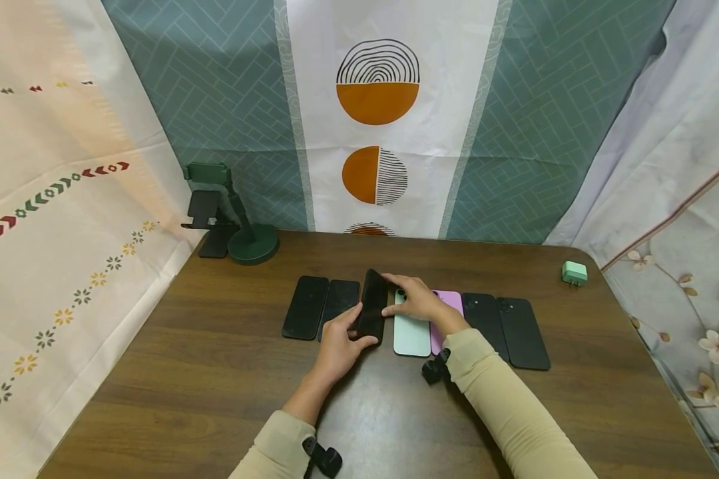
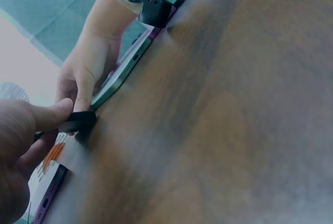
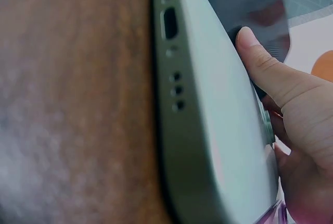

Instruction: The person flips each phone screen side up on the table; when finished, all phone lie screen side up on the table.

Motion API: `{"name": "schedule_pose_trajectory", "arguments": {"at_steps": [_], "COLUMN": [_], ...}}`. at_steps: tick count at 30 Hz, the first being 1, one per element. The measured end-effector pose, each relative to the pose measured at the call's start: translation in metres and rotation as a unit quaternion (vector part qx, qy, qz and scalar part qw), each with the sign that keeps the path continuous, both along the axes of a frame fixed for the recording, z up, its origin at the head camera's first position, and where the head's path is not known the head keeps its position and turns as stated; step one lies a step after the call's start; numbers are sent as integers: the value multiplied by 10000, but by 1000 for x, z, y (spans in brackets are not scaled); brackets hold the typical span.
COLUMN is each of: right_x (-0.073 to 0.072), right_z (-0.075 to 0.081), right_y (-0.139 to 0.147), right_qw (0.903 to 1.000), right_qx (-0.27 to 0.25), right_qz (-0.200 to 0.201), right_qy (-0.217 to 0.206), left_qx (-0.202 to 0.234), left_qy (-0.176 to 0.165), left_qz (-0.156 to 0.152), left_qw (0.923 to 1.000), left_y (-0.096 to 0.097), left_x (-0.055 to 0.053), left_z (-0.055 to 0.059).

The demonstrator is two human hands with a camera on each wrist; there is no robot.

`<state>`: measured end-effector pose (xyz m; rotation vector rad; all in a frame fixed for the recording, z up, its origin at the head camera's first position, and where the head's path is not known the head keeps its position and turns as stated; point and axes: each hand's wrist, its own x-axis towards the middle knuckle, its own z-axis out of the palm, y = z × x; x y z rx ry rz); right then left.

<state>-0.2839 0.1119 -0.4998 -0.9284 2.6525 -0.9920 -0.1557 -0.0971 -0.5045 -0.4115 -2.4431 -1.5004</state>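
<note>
Both hands grip a black smartphone (image 1: pixel 373 305), tilted up off the wooden table. The left hand (image 1: pixel 337 344) pinches its lower left end; the left wrist view shows that thumb on the dark phone (image 2: pixel 82 122). The right hand (image 1: pixel 421 299) holds its upper right side, and in the right wrist view the thumb lies on the dark glossy surface (image 3: pixel 255 5). Directly right of it lies a mint green phone (image 1: pixel 412 334), camera side up, partly under the right hand. Two dark phones, one at the outer left (image 1: pixel 305 307) and one beside it (image 1: pixel 339 298), lie to the left.
Right of the green phone lie a purple phone (image 1: pixel 449 298), partly covered by the right wrist, and two black phones (image 1: pixel 484 320). A green phone stand (image 1: pixel 253 245) is at the back left, a green charger plug (image 1: pixel 574 273) at the back right. Fabric hangs behind the table (image 1: pixel 174 392).
</note>
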Motion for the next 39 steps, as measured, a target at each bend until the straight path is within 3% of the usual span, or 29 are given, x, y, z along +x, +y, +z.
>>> {"name": "schedule_pose_trajectory", "arguments": {"at_steps": [4,9,16,25,31,39], "right_x": [1,3,5,6,8,11], "right_z": [0,1,4,4,4,7], "right_y": [1,3,8,12,13,14], "right_qw": [10000,10000,9996,9989,9985,9996], "right_qx": [4,34,118,162,303,226], "right_qz": [33,70,255,378,355,-30], "right_qy": [3,-35,-61,-208,-269,-137], "left_qx": [108,-117,-1014,-2034,-2245,-2433], "left_qy": [-197,-99,119,-129,-299,-249], "left_qz": [58,70,269,155,16,-23], "left_qw": [9997,9999,9944,9789,9740,9696], "left_y": [-2,-4,-9,-11,-14,-10], "left_x": [1,1,1,2,6,4], "left_z": [-1,-4,-6,-5,-5,-2]}}
